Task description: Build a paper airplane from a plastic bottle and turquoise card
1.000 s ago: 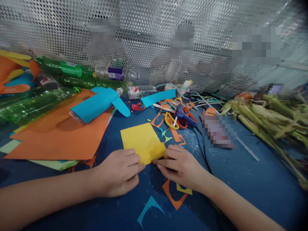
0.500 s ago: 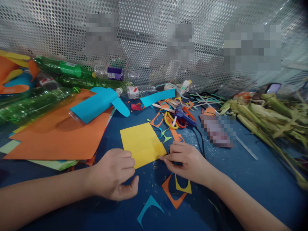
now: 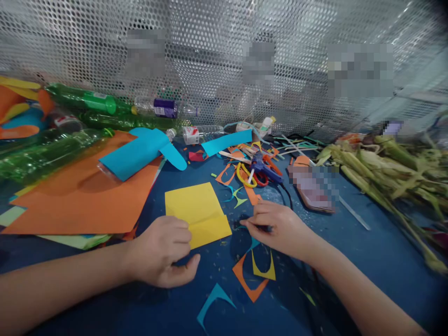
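A yellow sheet of paper (image 3: 196, 203) lies on the blue table before me, a fold line running across its lower part. My left hand (image 3: 163, 252) is curled in a loose fist over the sheet's lower left edge and holds it down, thumb sticking out to the side. Just right of the sheet, apart from it, is my right hand (image 3: 276, 228). Its fingers are drawn together, and nothing shows between them. Below that hand lie a yellow cut-out scrap (image 3: 264, 270) and an orange one (image 3: 247, 284). A blue scrap (image 3: 214, 298) is nearer to me.
Orange sheets (image 3: 87, 205) carry a bottle wrapped in blue paper (image 3: 135, 156). Green bottles (image 3: 45, 156) lie at left. Scissors (image 3: 245, 175) and a blue glue gun (image 3: 264, 168) sit among scraps. A phone (image 3: 313, 191) and corn husks (image 3: 378, 168) are at right, metal mesh (image 3: 210, 56) behind.
My right hand has come off the yellow paper's right corner. The paper has shifted slightly left, and a fold now shows across it. My left hand stays at its edge.
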`<state>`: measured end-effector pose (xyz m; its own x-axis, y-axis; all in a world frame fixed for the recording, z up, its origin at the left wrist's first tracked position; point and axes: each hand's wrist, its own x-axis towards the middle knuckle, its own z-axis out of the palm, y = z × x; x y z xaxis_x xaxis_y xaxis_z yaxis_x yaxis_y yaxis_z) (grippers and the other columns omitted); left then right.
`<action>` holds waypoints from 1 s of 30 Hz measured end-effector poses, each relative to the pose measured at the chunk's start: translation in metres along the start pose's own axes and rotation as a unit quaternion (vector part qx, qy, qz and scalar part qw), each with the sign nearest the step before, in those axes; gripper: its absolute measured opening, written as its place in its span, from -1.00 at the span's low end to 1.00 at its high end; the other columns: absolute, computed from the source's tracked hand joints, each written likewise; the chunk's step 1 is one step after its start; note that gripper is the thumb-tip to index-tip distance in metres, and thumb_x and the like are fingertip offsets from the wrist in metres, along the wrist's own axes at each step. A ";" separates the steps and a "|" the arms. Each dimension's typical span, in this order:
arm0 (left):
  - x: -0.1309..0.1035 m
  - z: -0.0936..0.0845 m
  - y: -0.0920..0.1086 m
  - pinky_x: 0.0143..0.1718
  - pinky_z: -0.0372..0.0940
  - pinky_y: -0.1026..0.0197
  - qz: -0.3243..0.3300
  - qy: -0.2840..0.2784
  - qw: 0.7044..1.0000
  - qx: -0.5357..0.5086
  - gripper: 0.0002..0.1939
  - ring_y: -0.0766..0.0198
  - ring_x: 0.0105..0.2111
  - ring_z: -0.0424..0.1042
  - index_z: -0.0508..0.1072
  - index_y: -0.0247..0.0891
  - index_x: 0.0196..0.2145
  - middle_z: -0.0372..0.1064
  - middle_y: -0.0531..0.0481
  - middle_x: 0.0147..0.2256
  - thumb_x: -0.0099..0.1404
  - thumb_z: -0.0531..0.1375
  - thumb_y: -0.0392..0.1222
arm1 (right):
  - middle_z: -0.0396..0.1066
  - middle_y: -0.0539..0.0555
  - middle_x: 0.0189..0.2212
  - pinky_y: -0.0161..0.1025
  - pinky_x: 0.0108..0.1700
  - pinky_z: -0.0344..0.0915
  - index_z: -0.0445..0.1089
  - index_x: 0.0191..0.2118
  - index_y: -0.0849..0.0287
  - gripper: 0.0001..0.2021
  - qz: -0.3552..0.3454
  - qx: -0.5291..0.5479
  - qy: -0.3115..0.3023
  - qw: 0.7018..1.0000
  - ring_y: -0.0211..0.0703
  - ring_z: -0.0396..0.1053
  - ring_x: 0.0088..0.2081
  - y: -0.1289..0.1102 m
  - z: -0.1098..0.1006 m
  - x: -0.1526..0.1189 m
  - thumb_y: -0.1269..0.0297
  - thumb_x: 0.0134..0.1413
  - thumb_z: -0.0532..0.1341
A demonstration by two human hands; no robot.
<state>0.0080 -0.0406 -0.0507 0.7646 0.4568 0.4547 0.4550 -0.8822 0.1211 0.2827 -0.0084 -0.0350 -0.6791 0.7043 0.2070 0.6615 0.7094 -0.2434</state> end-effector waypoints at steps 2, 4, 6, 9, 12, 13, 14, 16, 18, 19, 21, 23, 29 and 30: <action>0.002 0.001 -0.002 -0.62 -0.10 0.18 -0.029 -0.025 0.999 -0.018 -0.62 0.35 -0.66 0.09 0.13 -0.27 -0.76 0.11 0.05 -0.72 0.17 0.06 -0.20 | 0.28 0.00 -0.62 -0.28 -0.35 0.21 0.42 -0.54 0.15 -0.74 0.010 0.012 0.026 1.000 -0.26 0.25 -0.50 -0.005 0.001 0.001 0.32 0.11 0.09; 0.005 0.002 -0.002 -0.60 -0.06 0.21 -0.052 -0.052 0.997 -0.038 -0.60 0.36 -0.65 0.12 0.10 -0.27 -0.76 0.11 0.06 -0.72 0.19 0.05 -0.19 | 0.36 0.04 -0.49 -0.24 -0.23 0.25 0.46 -0.32 0.13 -0.81 0.019 0.029 0.059 0.998 -0.22 0.31 -0.38 -0.013 0.002 0.003 0.31 0.12 0.09; 0.006 0.003 -0.002 -0.60 -0.04 0.22 -0.066 -0.068 0.994 -0.055 -0.59 0.36 -0.65 0.13 0.08 -0.28 -0.75 0.10 0.06 -0.72 0.21 0.03 -0.19 | 0.37 0.09 -0.26 -0.17 -0.08 0.22 0.37 -0.08 0.08 -0.75 0.011 0.041 0.067 0.997 -0.17 0.30 -0.19 -0.021 0.003 0.005 0.28 0.12 0.10; 0.006 0.004 -0.002 -0.58 -0.04 0.23 -0.074 -0.072 0.992 -0.068 -0.62 0.37 -0.64 0.13 0.09 -0.28 -0.74 0.11 0.07 -0.71 0.20 0.02 -0.21 | 0.24 0.09 -0.01 -0.08 0.02 0.16 0.30 0.01 -0.03 -0.69 -0.038 0.040 0.017 0.998 -0.10 0.19 0.00 -0.030 0.006 0.006 0.23 0.12 0.11; 0.006 0.002 -0.004 -0.58 -0.03 0.24 -0.089 -0.063 0.990 -0.088 -0.64 0.38 -0.64 0.11 0.09 -0.28 -0.74 0.10 0.07 -0.70 0.18 0.02 -0.24 | 0.23 0.07 0.02 -0.04 0.03 0.16 0.35 -0.04 -0.06 -0.73 -0.063 0.037 -0.022 0.997 -0.08 0.17 0.03 -0.029 0.010 0.006 0.23 0.14 0.09; 0.006 0.000 -0.006 -0.58 -0.02 0.25 -0.106 -0.051 0.988 -0.101 -0.64 0.38 -0.64 0.11 0.09 -0.28 -0.74 0.09 0.07 -0.70 0.18 0.01 -0.26 | 0.24 0.07 0.01 -0.04 0.02 0.17 0.36 -0.05 -0.05 -0.74 -0.064 0.038 -0.025 0.997 -0.08 0.18 0.02 -0.028 0.011 0.006 0.24 0.15 0.08; 0.006 -0.002 -0.007 -0.58 -0.01 0.26 -0.132 -0.034 0.984 -0.117 -0.63 0.38 -0.64 0.11 0.10 -0.28 -0.74 0.08 0.07 -0.71 0.20 -0.02 -0.28 | 0.25 0.07 0.00 -0.03 0.01 0.18 0.37 -0.06 -0.05 -0.74 -0.064 0.041 -0.026 0.997 -0.08 0.19 0.00 -0.027 0.012 0.005 0.26 0.16 0.08; 0.008 -0.007 -0.011 -0.57 0.04 0.29 -0.205 0.009 0.967 -0.152 -0.63 0.38 -0.63 0.15 0.18 -0.29 -0.72 0.12 0.06 -0.68 0.23 -0.08 -0.31 | 0.27 0.08 -0.02 -0.03 -0.02 0.20 0.38 -0.07 -0.05 -0.74 -0.064 0.048 -0.019 0.997 -0.08 0.22 -0.02 -0.025 0.013 0.006 0.30 0.15 0.08; 0.010 -0.010 -0.014 -0.51 0.12 0.30 -0.272 0.036 0.946 -0.175 -0.67 0.37 -0.56 0.23 0.31 -0.30 -0.62 0.22 0.04 -0.60 0.24 -0.09 -0.31 | 0.30 0.08 -0.05 -0.02 -0.03 0.21 0.39 -0.09 -0.04 -0.75 -0.063 0.053 -0.003 0.997 -0.08 0.24 -0.04 -0.025 0.013 0.006 0.32 0.13 0.10; 0.011 -0.010 -0.014 -0.47 0.17 0.30 -0.288 0.038 0.939 -0.182 -0.72 0.35 -0.51 0.27 0.36 -0.30 -0.53 0.27 0.03 -0.54 0.23 -0.06 -0.29 | 0.31 0.08 -0.07 -0.02 -0.03 0.21 0.40 -0.11 -0.04 -0.76 -0.062 0.055 0.006 0.997 -0.08 0.24 -0.05 -0.025 0.013 0.006 0.32 0.13 0.11; 0.013 -0.010 -0.013 -0.36 0.23 0.26 -0.289 0.022 0.938 -0.189 -0.84 0.30 -0.41 0.30 0.40 -0.28 -0.32 0.32 0.00 -0.41 0.19 0.03 -0.25 | 0.33 0.08 -0.10 -0.02 -0.03 0.22 0.41 -0.14 -0.03 -0.78 -0.059 0.057 0.019 0.996 -0.08 0.25 -0.06 -0.026 0.014 0.007 0.33 0.12 0.11; 0.014 -0.007 -0.010 -0.26 0.24 0.17 -0.266 -0.014 0.946 -0.183 -0.67 0.24 -0.32 0.29 0.33 -0.26 -0.13 0.31 -0.02 -0.32 0.12 0.14 -0.15 | 0.33 0.08 -0.11 -0.03 -0.04 0.22 0.41 -0.16 0.00 -0.79 -0.054 0.064 0.023 0.996 -0.10 0.25 -0.07 -0.026 0.016 0.007 0.33 0.12 0.11; 0.011 -0.001 -0.006 -0.06 0.13 0.00 -0.171 -0.102 0.972 -0.122 -0.34 0.05 -0.11 0.19 0.21 -0.18 0.04 0.24 -0.10 -0.14 0.03 0.20 0.15 | 0.32 0.10 -0.11 -0.05 -0.03 0.23 0.33 -0.09 0.06 -0.78 -0.023 0.086 0.014 0.996 -0.10 0.25 -0.08 -0.029 0.017 0.007 0.32 0.14 0.09; 0.011 -0.001 -0.006 -0.05 0.12 0.01 -0.163 -0.107 0.973 -0.123 -0.34 0.06 -0.10 0.19 0.20 -0.18 0.05 0.24 -0.11 -0.13 0.05 0.18 0.17 | 0.32 0.10 -0.11 -0.04 -0.02 0.23 0.29 -0.04 0.05 -0.74 -0.015 0.086 0.015 0.996 -0.09 0.24 -0.07 -0.030 0.017 0.008 0.31 0.13 0.10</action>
<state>0.0129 -0.0301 -0.0454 0.6877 0.7067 0.1662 0.5863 -0.6757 0.4469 0.2522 -0.0247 -0.0426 -0.6868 0.6845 0.2445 0.5746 0.7173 -0.3941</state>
